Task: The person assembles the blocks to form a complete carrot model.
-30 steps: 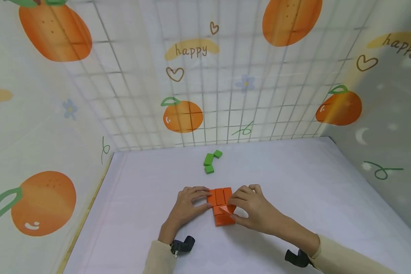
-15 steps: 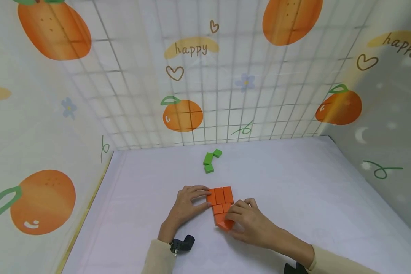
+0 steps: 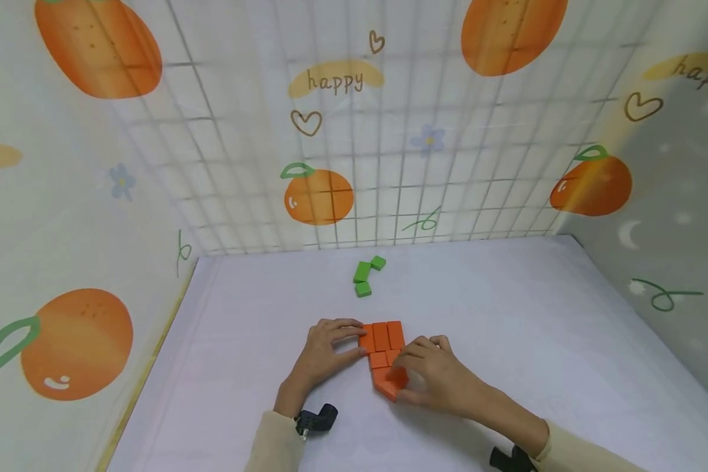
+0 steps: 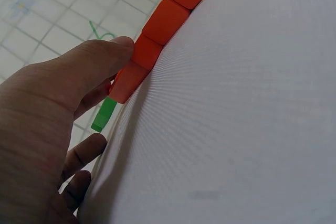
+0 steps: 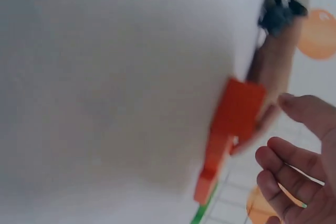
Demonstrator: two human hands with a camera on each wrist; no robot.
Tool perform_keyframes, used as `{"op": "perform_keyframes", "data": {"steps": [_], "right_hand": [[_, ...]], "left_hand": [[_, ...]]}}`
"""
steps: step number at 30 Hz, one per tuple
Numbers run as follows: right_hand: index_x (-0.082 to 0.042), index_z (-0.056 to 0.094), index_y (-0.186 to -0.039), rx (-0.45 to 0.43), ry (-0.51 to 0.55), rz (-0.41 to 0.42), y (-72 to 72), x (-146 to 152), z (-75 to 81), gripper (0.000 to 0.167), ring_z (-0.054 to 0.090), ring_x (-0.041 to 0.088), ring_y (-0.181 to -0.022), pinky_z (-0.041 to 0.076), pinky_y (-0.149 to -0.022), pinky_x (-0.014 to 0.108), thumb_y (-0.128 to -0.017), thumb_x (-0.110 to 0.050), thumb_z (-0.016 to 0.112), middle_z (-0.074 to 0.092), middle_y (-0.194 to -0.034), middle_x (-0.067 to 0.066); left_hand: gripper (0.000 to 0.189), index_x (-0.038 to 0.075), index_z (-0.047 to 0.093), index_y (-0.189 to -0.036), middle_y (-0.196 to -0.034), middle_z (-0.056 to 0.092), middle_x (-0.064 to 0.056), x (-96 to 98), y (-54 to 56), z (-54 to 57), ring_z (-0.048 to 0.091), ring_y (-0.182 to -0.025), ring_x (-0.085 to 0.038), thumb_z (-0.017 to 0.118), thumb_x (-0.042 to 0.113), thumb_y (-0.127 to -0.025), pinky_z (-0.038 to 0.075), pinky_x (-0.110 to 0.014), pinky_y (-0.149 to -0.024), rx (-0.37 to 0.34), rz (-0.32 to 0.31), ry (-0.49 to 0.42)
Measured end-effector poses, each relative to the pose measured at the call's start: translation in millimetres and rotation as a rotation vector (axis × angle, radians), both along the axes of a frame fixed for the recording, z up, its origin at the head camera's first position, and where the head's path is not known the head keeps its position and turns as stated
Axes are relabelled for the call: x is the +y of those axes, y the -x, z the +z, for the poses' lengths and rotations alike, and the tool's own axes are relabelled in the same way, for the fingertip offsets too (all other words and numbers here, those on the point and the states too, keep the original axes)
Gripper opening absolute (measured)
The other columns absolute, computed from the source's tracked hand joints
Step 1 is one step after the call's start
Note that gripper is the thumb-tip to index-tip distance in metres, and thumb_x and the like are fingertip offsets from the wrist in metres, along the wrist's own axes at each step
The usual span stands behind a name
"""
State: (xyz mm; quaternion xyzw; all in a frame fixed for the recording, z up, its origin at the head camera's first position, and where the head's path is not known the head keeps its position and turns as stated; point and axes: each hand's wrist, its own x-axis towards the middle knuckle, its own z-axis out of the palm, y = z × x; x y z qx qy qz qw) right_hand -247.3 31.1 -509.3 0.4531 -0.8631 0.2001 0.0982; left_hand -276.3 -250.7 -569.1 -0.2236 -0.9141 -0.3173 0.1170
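Several orange blocks lie flat against each other on the white table, three of them side by side at the far end. Smaller ones adjoin below, and the near end tapers to an orange triangular block. My left hand holds the leftmost orange block between thumb and fingertips; in the left wrist view its thumb presses the side of the orange row. Over the near right side hovers my right hand, partly hiding the blocks. The right wrist view shows its thumb and fingers apart, holding nothing, beside the orange blocks.
Behind the orange group lie three green blocks, two small and one longer. A cloth printed with oranges covers a grid wall at the back. The table's left edge has a yellowish strip.
My right hand has brought the orange triangular block down towards me, laid it against the near end and loosened its fingers from it. The left hand stays in place.
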Motion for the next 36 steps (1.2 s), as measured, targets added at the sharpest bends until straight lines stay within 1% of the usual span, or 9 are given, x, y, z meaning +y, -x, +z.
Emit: {"op": "perform_keyframes", "data": {"steps": [3, 6, 8, 11, 16, 21, 26, 31, 36], "right_hand": [[-0.019, 0.073, -0.107, -0.041, 0.016, -0.041, 14.7, 0, 9.7, 0.031, 0.054, 0.012, -0.105, 0.033, -0.086, 0.041, -0.083, -0.037, 0.082, 0.066, -0.107, -0.011], [-0.015, 0.074, -0.109, -0.049, 0.021, -0.066, 35.4, -3, 18.8, 0.027, 0.055, 0.016, -0.108, 0.034, -0.085, 0.042, -0.086, -0.028, 0.080, 0.067, -0.110, -0.006], [-0.014, 0.073, -0.110, -0.040, 0.026, -0.067, 52.8, -8, 23.0, 0.027, 0.055, 0.018, -0.109, 0.033, -0.084, 0.042, -0.086, -0.022, 0.080, 0.068, -0.110, -0.003], [-0.014, 0.073, -0.112, -0.011, 0.021, -0.067, 83.6, -18, 26.9, 0.028, 0.054, 0.020, -0.110, 0.033, -0.083, 0.042, -0.086, -0.017, 0.081, 0.068, -0.113, -0.001], [-0.013, 0.071, -0.119, 0.020, -0.011, -0.088, 134.7, -37, 29.4, 0.033, 0.052, 0.024, -0.115, 0.033, -0.086, 0.048, -0.087, -0.016, 0.080, 0.067, -0.120, 0.002], [-0.012, 0.066, -0.131, 0.025, -0.049, -0.094, 172.7, -53, 25.3, 0.046, 0.047, 0.028, -0.122, 0.032, -0.088, 0.051, -0.087, -0.016, 0.079, 0.062, -0.132, 0.005], [-0.014, 0.058, -0.141, 0.009, -0.114, -0.106, 198.0, -67, 19.5, 0.058, 0.042, 0.028, -0.128, 0.030, -0.088, 0.050, -0.087, -0.016, 0.078, 0.054, -0.144, 0.005], [-0.015, 0.056, -0.143, -0.035, -0.163, -0.116, 213.2, -76, 13.8, 0.055, 0.039, 0.029, -0.130, 0.028, -0.093, 0.053, -0.091, -0.013, 0.074, 0.051, -0.147, 0.005], [-0.018, 0.055, -0.145, -0.068, -0.254, -0.107, 223.8, -84, 8.1, 0.051, 0.037, 0.028, -0.134, 0.027, -0.100, 0.057, -0.096, -0.006, 0.063, 0.051, -0.148, 0.002]], "left_hand": [[0.039, 0.032, 0.071, -0.124, -0.133, 0.060, 0.015, -0.9, 0.6, 0.7, 0.049, -0.116, -0.014, 0.073, 0.049, -0.088, 0.035, -0.047, -0.094, -0.005, 0.005, 0.000], [0.039, 0.032, 0.071, -0.124, -0.133, 0.060, 0.015, -2.8, 0.6, 1.4, 0.049, -0.116, -0.013, 0.073, 0.049, -0.089, 0.035, -0.047, -0.094, -0.015, 0.009, 0.001], [0.039, 0.032, 0.071, -0.124, -0.133, 0.060, 0.016, -4.9, 0.8, 1.3, 0.049, -0.116, -0.013, 0.073, 0.049, -0.089, 0.035, -0.046, -0.094, -0.017, 0.012, 0.009], [0.040, 0.032, 0.071, -0.124, -0.133, 0.060, 0.016, -8.8, 1.2, 2.3, 0.049, -0.116, -0.013, 0.073, 0.050, -0.088, 0.036, -0.046, -0.094, -0.015, 0.022, 0.018], [0.040, 0.034, 0.071, -0.124, -0.133, 0.059, 0.019, -12.7, 3.4, 2.1, 0.049, -0.116, -0.011, 0.073, 0.051, -0.088, 0.035, -0.045, -0.096, -0.025, 0.038, 0.019], [0.039, 0.034, 0.072, -0.123, -0.132, 0.059, 0.020, -11.0, 2.7, 1.1, 0.048, -0.116, -0.010, 0.074, 0.050, -0.087, 0.035, -0.046, -0.096, -0.045, 0.041, 0.001], [0.039, 0.035, 0.071, -0.123, -0.133, 0.058, 0.021, -6.9, 0.4, 0.0, 0.047, -0.116, -0.009, 0.073, 0.051, -0.088, 0.035, -0.046, -0.096, -0.062, 0.041, 0.000], [0.039, 0.035, 0.071, -0.123, -0.132, 0.058, 0.023, -2.1, -0.1, -0.1, 0.047, -0.114, -0.008, 0.072, 0.052, -0.088, 0.035, -0.043, -0.094, -0.071, 0.030, -0.003], [0.038, 0.033, 0.072, -0.121, -0.132, 0.059, 0.021, 0.7, 0.2, 0.8, 0.048, -0.112, -0.008, 0.073, 0.052, -0.088, 0.035, -0.042, -0.091, -0.055, 0.018, -0.013]]}}
